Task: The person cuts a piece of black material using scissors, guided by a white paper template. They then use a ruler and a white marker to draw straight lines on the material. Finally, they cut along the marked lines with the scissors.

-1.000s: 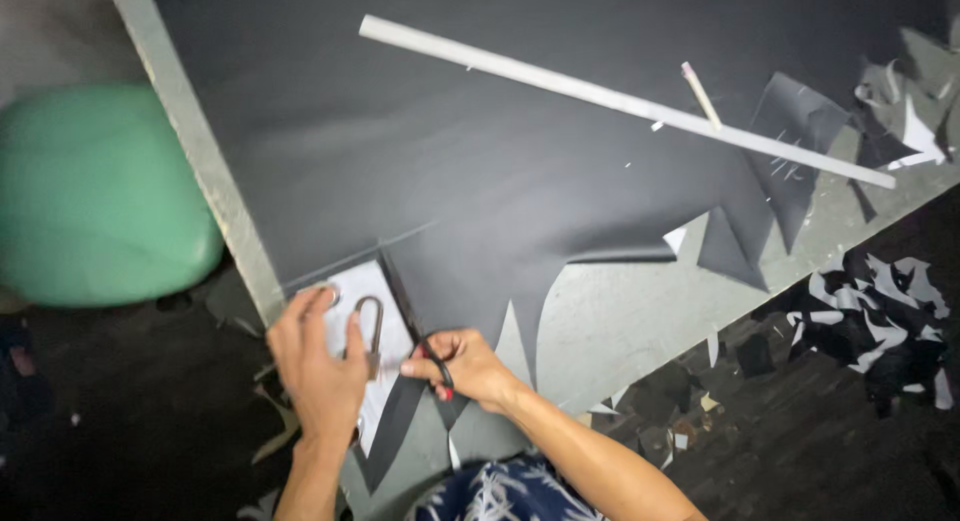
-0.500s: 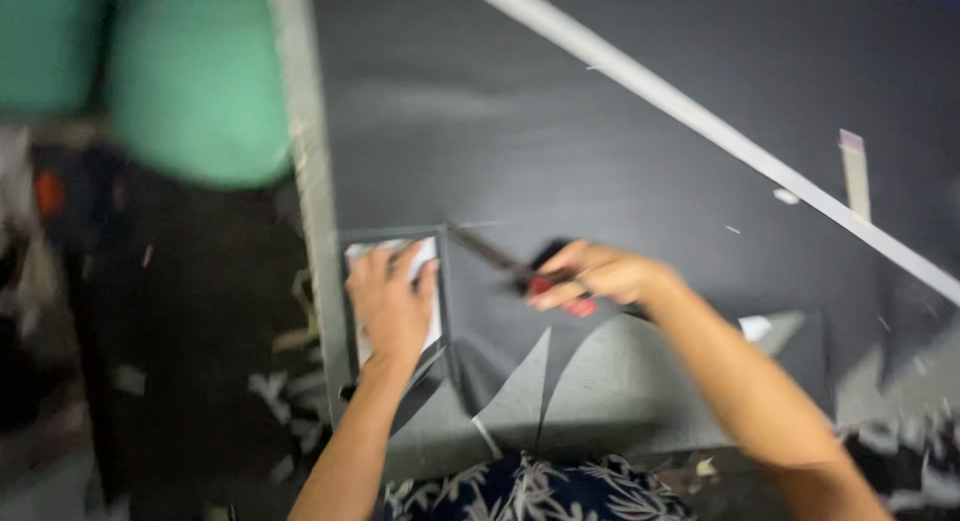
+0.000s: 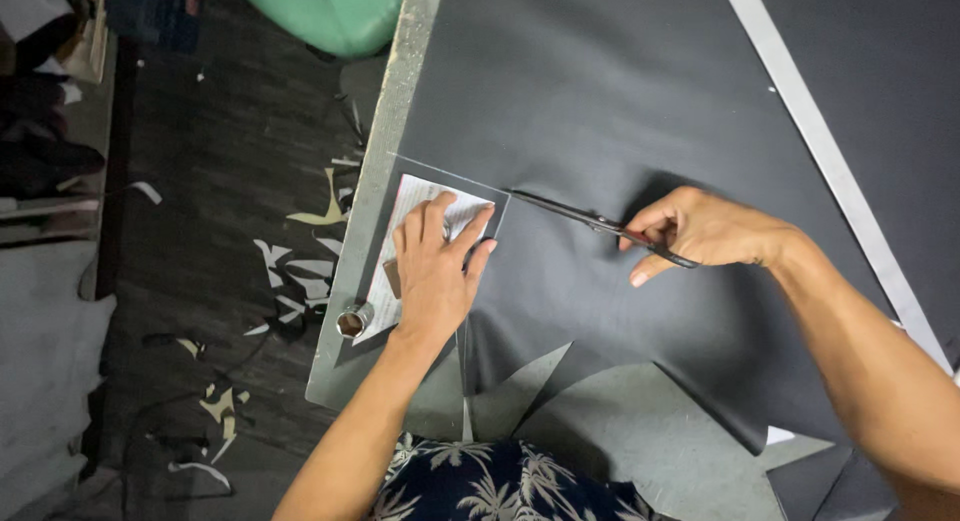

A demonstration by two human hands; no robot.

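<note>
Table edge (image 3: 385,171): left hand (image 3: 432,271) flattens template (image 3: 395,281); right hand (image 3: 700,229) grips scissors (image 3: 590,219).

The scissors (image 3: 600,221) have swung round, blades now at the template's (image 3: 415,251) corner.

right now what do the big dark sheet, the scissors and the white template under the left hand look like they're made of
Dark sheet: looks like thin matte fabric or faux leather, since it buckles softly near the right hand; can't tell which.
Scissors: dark metal blades with a dull sheen.
White template: seems paper or thin card, lying flat with crisp edges under the left hand.
</note>
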